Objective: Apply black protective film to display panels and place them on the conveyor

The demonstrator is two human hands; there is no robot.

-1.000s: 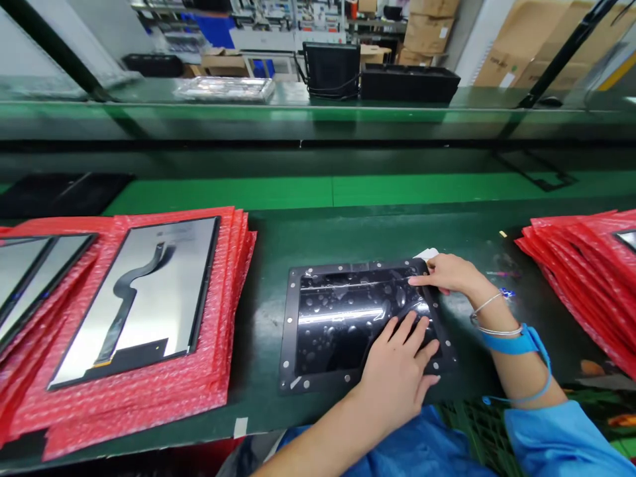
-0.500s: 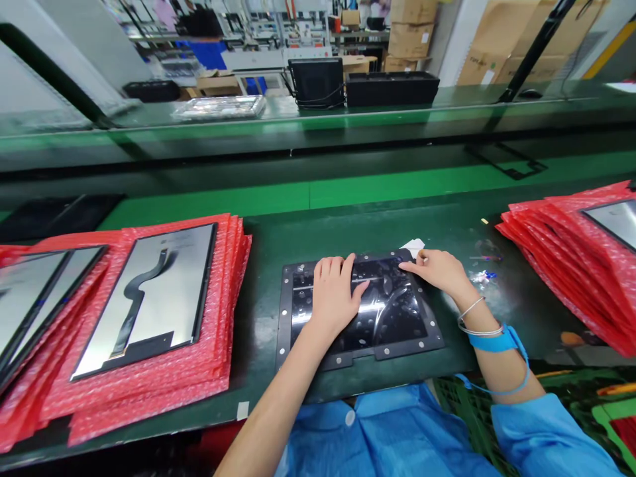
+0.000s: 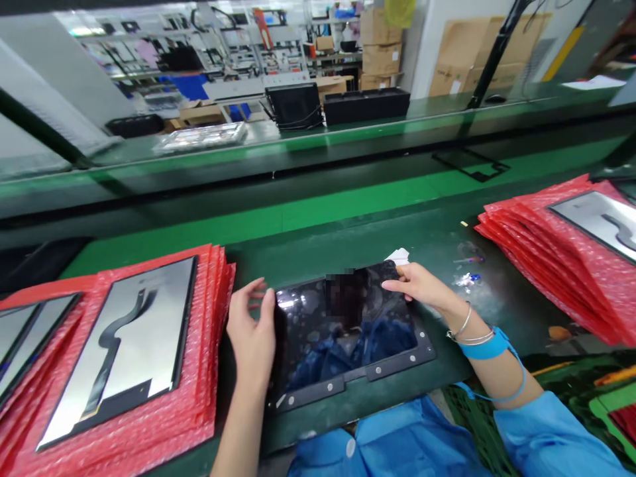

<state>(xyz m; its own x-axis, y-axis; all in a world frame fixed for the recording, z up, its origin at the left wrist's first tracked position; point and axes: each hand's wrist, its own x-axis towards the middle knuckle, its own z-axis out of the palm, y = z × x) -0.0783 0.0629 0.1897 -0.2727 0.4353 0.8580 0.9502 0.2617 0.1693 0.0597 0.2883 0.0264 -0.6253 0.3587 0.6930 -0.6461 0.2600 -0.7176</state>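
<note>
Green bench holds a black frame near the middle. On it lies a dark screen. Left hand grips the screen's left edge. Right hand pinches its far right corner. Red stacks sit left and right.

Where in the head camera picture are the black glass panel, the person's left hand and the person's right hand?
black glass panel (image 3: 342,344), head view, on its glossy face, lower middle.
left hand (image 3: 252,331), head view, on the back of the hand at the panel's left edge.
right hand (image 3: 420,286), head view, on the back of the hand at the panel's far right corner.
</note>
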